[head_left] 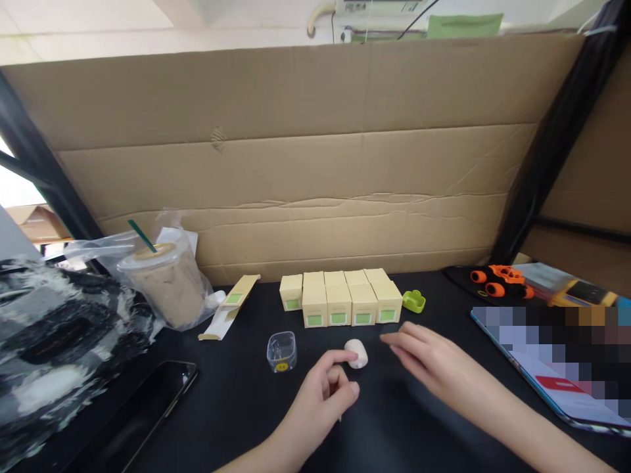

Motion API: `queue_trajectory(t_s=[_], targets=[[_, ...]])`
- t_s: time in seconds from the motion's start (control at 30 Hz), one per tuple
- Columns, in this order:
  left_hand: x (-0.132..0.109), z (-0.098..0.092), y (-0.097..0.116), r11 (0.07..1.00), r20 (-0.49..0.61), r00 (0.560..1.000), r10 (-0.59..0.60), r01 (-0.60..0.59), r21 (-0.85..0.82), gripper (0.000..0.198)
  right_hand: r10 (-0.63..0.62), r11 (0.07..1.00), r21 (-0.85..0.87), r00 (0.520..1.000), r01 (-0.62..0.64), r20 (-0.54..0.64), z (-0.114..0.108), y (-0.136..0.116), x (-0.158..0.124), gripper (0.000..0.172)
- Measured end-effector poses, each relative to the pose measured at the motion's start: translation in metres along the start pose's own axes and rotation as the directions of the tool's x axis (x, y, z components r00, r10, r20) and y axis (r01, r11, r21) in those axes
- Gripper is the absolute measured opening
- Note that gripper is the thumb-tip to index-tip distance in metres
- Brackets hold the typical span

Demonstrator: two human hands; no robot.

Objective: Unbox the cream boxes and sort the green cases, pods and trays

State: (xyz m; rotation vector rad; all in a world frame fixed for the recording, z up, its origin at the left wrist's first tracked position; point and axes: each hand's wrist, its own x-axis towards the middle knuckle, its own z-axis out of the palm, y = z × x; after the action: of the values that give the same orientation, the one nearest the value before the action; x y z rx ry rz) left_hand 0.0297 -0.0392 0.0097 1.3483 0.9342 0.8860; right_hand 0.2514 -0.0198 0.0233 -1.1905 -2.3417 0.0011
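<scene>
My left hand (pixel 328 401) has its index fingertip on a small, rounded white object (pixel 355 353) lying on the black table. Its other fingers curl in under the thumb, and a thin pale tip shows below them; what it belongs to is hidden. Over the table to the right, my right hand (pixel 426 358) stretches its fingers toward the white object without touching it and holds nothing. A clear plastic cup-like container (pixel 282 353) with a yellow sticker stands left of the white object. Behind it sit several small cream boxes (pixel 340 305) with green labels.
A green flower-shaped piece (pixel 414 301) lies right of the boxes, an opened flat carton (pixel 231 307) to their left. Farther left are a bagged drink (pixel 170 289) and a dark phone (pixel 148 407). At right lie a tablet (pixel 552 374) and an orange toy car (pixel 503 279). Cardboard (pixel 296 164) walls the back.
</scene>
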Motion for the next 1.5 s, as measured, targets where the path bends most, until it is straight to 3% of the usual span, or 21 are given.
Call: queue_trajectory(t_s=[0.1, 0.2, 0.43, 0.67, 0.83, 0.9, 1.03, 1.1, 1.2, 1.3, 1.37, 1.5], targets=[[0.001, -0.001, -0.002, 1.0, 0.007, 1.0, -0.011, 0.011, -0.003, 0.04, 0.161, 0.981, -0.12, 0.984, -0.151, 0.073, 0.003, 0.028, 0.002, 0.015], [0.002, -0.001, -0.004, 1.0, 0.03, 0.999, -0.016, 0.015, 0.026, 0.038, 0.241, 0.955, -0.203, 0.965, -0.218, 0.099, 0.004, 0.045, 0.002, 0.009], [0.001, -0.001, 0.0, 0.998, 0.054, 0.998, -0.032, 0.03, 0.049, 0.036, 0.263, 0.922, -0.322, 0.958, -0.215, 0.112, 0.004, 0.042, -0.004, 0.01], [-0.002, 0.0, 0.003, 0.998, 0.066, 0.997, -0.031, 0.026, 0.065, 0.025, 0.146, 0.934, -0.329, 0.989, -0.138, 0.0, -0.005, 0.038, 0.002, 0.009], [-0.002, 0.0, 0.0, 0.994, 0.116, 0.993, 0.005, -0.017, 0.105, 0.019, -0.06, 0.965, -0.262, 0.992, 0.03, -0.11, -0.014, 0.004, 0.04, 0.017], [-0.002, 0.0, -0.002, 0.993, 0.114, 0.993, 0.014, -0.028, 0.116, 0.019, -0.132, 0.965, -0.242, 0.985, 0.102, -0.108, -0.008, -0.013, 0.065, 0.015], [-0.002, -0.001, -0.002, 0.991, 0.111, 0.994, 0.002, -0.017, 0.136, 0.017, -0.192, 0.956, -0.243, 0.976, 0.163, -0.1, 0.023, -0.035, 0.11, 0.033], [-0.003, -0.001, -0.001, 0.989, 0.112, 0.994, 0.001, -0.018, 0.146, 0.017, -0.201, 0.954, -0.246, 0.974, 0.171, -0.101, 0.04, -0.039, 0.121, 0.033], [-0.004, 0.001, 0.001, 0.986, 0.114, 0.993, 0.014, -0.032, 0.161, 0.016, -0.208, 0.956, -0.233, 0.971, 0.177, -0.119, 0.058, -0.042, 0.122, 0.03], [-0.003, 0.001, 0.001, 0.985, 0.121, 0.992, 0.022, -0.043, 0.169, 0.015, -0.224, 0.962, -0.19, 0.965, 0.196, -0.134, 0.06, -0.045, 0.117, 0.029], [-0.003, 0.001, 0.001, 0.983, 0.136, 0.99, 0.027, -0.051, 0.178, 0.015, -0.237, 0.966, -0.142, 0.96, 0.216, -0.147, 0.053, -0.045, 0.112, 0.032], [-0.006, -0.003, 0.005, 0.971, 0.131, 0.988, 0.084, -0.111, 0.214, 0.016, -0.224, 0.974, -0.026, 0.948, 0.224, -0.225, 0.022, -0.042, 0.092, 0.054]])
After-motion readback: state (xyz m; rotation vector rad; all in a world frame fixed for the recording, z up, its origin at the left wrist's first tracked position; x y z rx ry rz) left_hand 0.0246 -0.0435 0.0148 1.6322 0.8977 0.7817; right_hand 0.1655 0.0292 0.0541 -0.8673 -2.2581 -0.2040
